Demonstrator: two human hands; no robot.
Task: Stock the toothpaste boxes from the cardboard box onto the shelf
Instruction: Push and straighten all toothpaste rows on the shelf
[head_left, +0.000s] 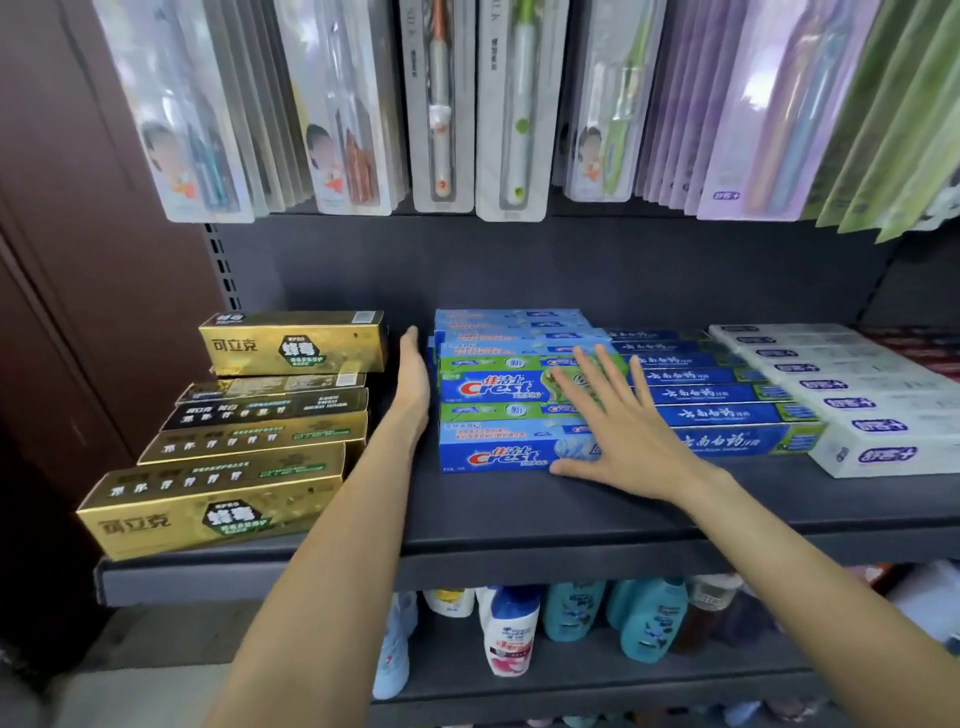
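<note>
The right hand (618, 431) lies flat with fingers spread wide, palm down over the front Crest boxes (498, 415), thumb stretched along the lower front edge of the bottom blue box; it grips nothing. The left hand (413, 379) stands on edge, fingers straight and together, against the left end of the same Crest stack, in the gap between it and the gold toothpaste boxes (249, 447) stacked to its left. Just right of the right hand sit dark blue boxes (727, 410), then white boxes (852, 405), all on the dark shelf (519, 519). Toothbrush packs (441, 104) hang above, tops cut off. Bottles (511, 629) below are partly hidden by the shelf edge and blurred. The cardboard box is out of view.
</note>
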